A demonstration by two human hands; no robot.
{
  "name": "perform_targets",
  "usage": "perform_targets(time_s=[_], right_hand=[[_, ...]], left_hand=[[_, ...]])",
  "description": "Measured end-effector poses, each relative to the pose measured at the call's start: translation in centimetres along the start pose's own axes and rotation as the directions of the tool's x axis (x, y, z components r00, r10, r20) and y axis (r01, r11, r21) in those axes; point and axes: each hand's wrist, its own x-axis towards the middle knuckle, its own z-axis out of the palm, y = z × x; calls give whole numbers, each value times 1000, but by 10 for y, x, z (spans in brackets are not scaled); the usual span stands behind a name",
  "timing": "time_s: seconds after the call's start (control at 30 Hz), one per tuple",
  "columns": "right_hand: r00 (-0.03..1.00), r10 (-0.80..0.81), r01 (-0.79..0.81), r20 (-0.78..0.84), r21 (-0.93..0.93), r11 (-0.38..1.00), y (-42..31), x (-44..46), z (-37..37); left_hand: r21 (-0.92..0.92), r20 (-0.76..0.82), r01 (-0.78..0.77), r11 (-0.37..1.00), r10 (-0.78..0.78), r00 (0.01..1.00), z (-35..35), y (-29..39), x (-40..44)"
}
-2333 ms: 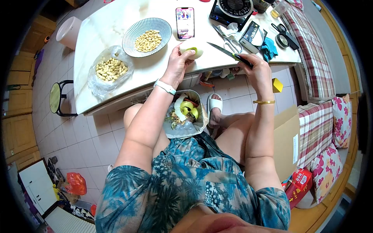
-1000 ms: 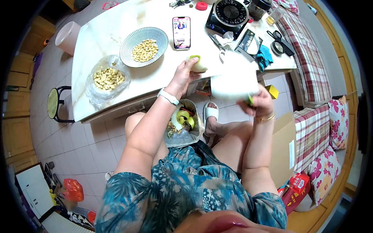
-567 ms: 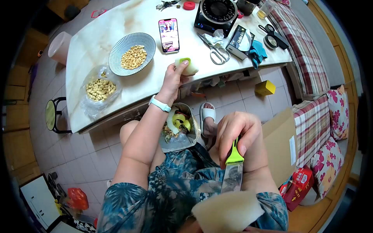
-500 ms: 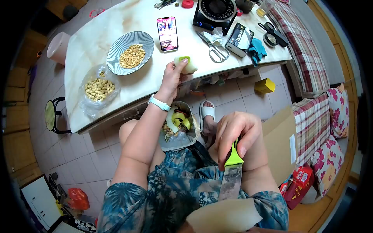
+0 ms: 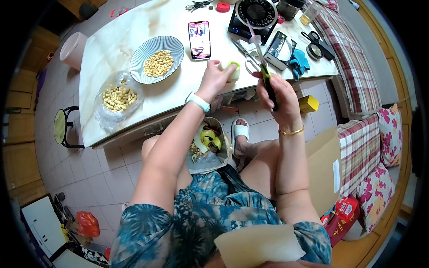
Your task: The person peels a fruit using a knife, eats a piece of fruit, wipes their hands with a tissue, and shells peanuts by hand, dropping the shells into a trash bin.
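My left hand [image 5: 215, 79] is closed around a piece of pale melon [image 5: 234, 71] with a green rim, at the front edge of the table. Gripped by its green and black handle, a knife [image 5: 268, 85] is in my right hand [image 5: 285, 99], its blade pointing up and away over the table. A broad, pale slice [image 5: 259, 245], which looks like melon flesh, is close below the camera; what holds it there is hidden. Below my left forearm, a bin [image 5: 216, 165] contains green peels and scraps.
On the table [image 5: 107, 49] are a striped bowl [image 5: 138, 56] of shelled peanuts, a bag of peanuts [image 5: 117, 100], a phone [image 5: 199, 40], scissors [image 5: 251, 66], a box [image 5: 280, 50], a blue glove [image 5: 299, 62] and a cooktop [image 5: 253, 20]. A cardboard sheet [image 5: 321, 169] stands at my right.
My right hand has risen from my lap toward the table, and the knife blade has swung from pointing at me to pointing away. My left hand still holds the melon at the table edge.
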Motion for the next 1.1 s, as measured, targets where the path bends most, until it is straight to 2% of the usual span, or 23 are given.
perform_targets(time_s=[0.03,0.07,0.13,0.2,0.27,0.33,0.4,0.47,0.53,0.6,0.63,0.7,0.73,0.8,0.83,0.87,0.9,0.93,1.0,1.07,1.1], right_hand=[[997,5,-9,-79,-49,999,4,6,-4],[997,5,-9,-79,-50,999,7,11,-9],[961,26,-52,-277,-87,995,13,21,-19],[955,-6,-24,-298,-95,995,20,27,-33],[936,-30,-29,-350,-162,986,21,30,-37],[936,-22,-46,-352,-183,982,24,34,-41],[936,-13,-63,-352,-204,977,25,35,-41],[938,-24,-67,-347,-248,966,25,36,-39],[942,-27,-66,-336,-262,963,27,38,-41],[945,-29,-65,-325,-276,959,30,38,-43],[940,-35,-66,-339,-280,958,31,38,-43],[935,-46,-60,-351,-286,956,31,39,-45],[924,-63,-51,-378,-284,958,31,41,-47],[910,-71,-50,-409,-278,959,33,41,-46],[905,-87,-35,-416,-277,960,33,41,-43],[901,-101,-22,-422,-276,961,33,42,-39],[891,-111,-21,-441,-282,959,34,44,-35],[869,-125,0,-478,-251,968,38,48,-33],[884,-113,-53,-454,-338,940,36,52,-31],[863,-152,-58,-482,-392,918,41,56,-28],[863,-139,-84,-486,-409,909,42,60,-30]], left_hand=[[120,-16,23,993,-21,1000,3,4,10],[237,-34,47,970,-41,999,6,7,19],[289,-27,33,957,-27,999,10,10,35],[455,-18,-11,890,22,1000,12,14,45],[465,-20,0,885,10,1000,13,20,52],[595,-30,20,803,-2,1000,14,29,56],[616,-29,16,788,2,1000,14,32,54],[646,-106,-28,763,126,986,15,31,50],[676,-104,-44,735,155,982,15,33,42],[772,-69,-121,624,272,960,12,35,32],[772,-70,-121,624,273,960,8,40,20],[861,24,-244,447,443,896,-3,54,-10],[862,25,-246,444,447,894,-9,63,-23],[570,103,-422,705,448,888,-22,74,-49],[144,186,-434,889,406,895,-25,74,-55],[-198,365,-278,940,334,869,-33,107,-85],[-383,539,-88,920,300,787,-43,134,-115],[-517,708,-14,856,436,556,-53,142,-127],[-588,762,56,807,529,375,-60,171,-169],[-693,710,118,711,646,280,-61,185,-196],[-708,696,121,695,660,283,-64,187,-203]])
